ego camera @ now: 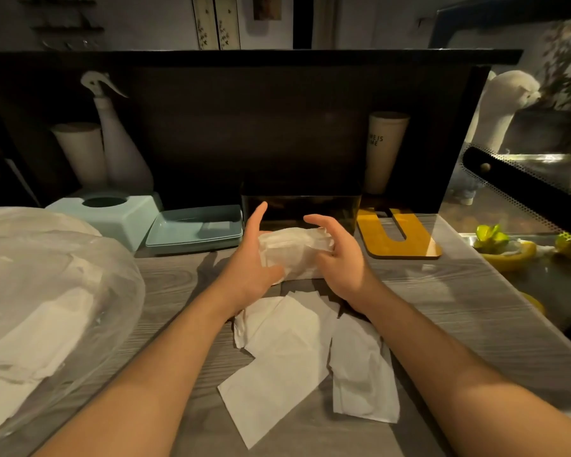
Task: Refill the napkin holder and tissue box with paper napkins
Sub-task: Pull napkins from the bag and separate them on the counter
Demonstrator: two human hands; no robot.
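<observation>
Two hands, left (249, 258) and right (338, 255), cupping a wad of napkins (294, 250) between curled fingers, just near of the dark box (300, 206).

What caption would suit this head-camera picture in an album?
Both hands, left and right, hold a napkin stack before the dark napkin holder, loose napkins below.

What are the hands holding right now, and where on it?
A stack of napkins: left hand grips its left end, right hand cups its right end.
</observation>
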